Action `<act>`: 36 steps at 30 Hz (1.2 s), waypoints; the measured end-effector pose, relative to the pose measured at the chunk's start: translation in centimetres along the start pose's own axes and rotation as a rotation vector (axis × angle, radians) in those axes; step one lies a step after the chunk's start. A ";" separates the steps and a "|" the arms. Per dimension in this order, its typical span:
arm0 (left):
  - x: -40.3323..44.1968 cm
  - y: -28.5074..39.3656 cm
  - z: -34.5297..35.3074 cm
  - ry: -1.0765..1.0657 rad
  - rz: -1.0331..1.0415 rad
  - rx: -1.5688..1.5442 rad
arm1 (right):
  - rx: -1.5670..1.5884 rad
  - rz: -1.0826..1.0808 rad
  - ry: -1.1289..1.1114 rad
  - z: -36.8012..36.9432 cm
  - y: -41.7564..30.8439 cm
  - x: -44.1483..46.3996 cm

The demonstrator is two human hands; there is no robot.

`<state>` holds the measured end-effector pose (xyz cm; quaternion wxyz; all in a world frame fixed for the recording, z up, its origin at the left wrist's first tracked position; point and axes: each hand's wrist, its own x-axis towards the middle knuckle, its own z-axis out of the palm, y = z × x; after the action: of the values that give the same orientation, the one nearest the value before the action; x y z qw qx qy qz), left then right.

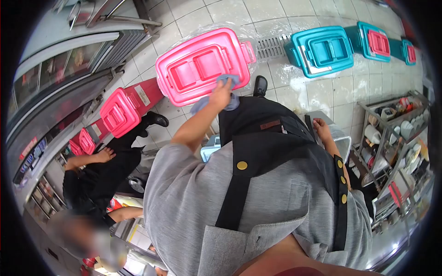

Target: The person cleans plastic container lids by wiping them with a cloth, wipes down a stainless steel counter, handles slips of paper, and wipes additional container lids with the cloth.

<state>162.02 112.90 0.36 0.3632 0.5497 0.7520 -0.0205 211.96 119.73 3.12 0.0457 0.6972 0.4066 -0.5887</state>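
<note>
Down on the pink lid (195,66), left hand (221,95) clutching the cloth (234,102) at the near edge! Right hand (321,129) half-curled by the apron (271,149), and whether it's gripping, can't tell.

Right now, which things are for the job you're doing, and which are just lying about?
Seem part of the job:
- left hand
- blue-grey cloth under it
- big pink lidded bin being touched by the cloth

Probably just about:
- nearest teal bin
- pink bin beside the other person
- white container at the right
</note>
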 end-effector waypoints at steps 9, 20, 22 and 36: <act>1.5 3.0 0.6 -0.066 -0.366 0.006 | -0.192 -0.103 -0.004 -2.3 -4.1 1.4; 4.1 -12.4 -5.5 0.737 -0.411 -0.810 | -0.266 -0.029 -0.039 -3.5 -5.2 2.9; 5.2 -11.8 -3.9 0.646 -0.567 -0.694 | -0.288 -0.065 -0.043 -2.7 -6.7 2.9; 6.6 -3.6 -2.3 0.446 -0.341 -0.120 | -0.303 -0.097 -0.056 3.4 -13.2 -0.3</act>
<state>156.92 117.83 -3.08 0.2123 0.3836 0.8948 0.0847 201.10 126.50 7.87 0.1330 0.6450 0.5225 -0.5416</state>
